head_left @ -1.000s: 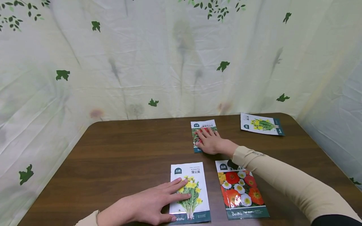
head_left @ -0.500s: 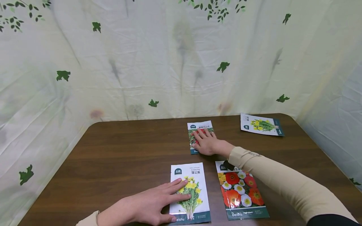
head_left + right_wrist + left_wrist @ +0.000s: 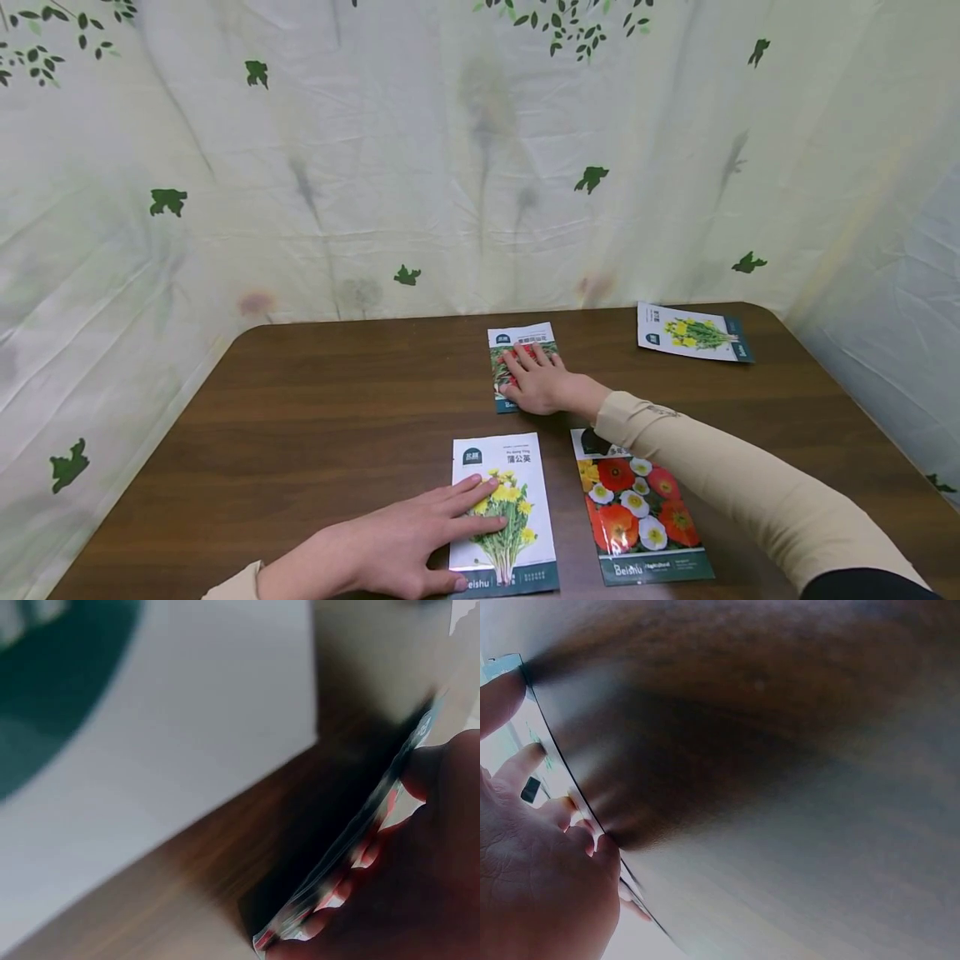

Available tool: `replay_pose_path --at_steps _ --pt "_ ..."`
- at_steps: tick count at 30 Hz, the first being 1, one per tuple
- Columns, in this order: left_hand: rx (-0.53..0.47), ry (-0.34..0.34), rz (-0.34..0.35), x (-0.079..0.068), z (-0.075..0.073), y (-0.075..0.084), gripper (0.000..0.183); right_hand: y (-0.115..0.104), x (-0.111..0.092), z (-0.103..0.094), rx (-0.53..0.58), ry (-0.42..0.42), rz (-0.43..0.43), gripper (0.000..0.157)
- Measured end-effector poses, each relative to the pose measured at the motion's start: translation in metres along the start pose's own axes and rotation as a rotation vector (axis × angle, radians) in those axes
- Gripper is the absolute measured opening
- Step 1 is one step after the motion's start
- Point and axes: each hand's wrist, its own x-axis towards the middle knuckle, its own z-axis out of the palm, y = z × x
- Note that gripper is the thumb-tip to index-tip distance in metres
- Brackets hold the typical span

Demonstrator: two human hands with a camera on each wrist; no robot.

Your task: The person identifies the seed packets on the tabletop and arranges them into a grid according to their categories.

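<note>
Left hand (image 3: 412,537) and right hand (image 3: 542,388), fingers spread, are laid respectively on dandelion packet (image 3: 522,521) and red-flowered packet (image 3: 525,333), seemingly for positioning, even pressure being next required.

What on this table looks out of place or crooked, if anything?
The far dandelion packet, near the back right corner of the table, looks askew: it lies sideways, top pointing left, while the near dandelion packet, the mixed-flower packet and the red-flower packet have their tops at the far end. I see no spill.
</note>
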Motion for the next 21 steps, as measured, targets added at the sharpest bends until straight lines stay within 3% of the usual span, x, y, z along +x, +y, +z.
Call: replay_pose_path --at_steps 21 --pt "0.000 -0.002 0.003 0.000 0.000 0.000 0.061 -0.019 0.002 -0.016 -0.012 -0.033 -0.019 0.069"
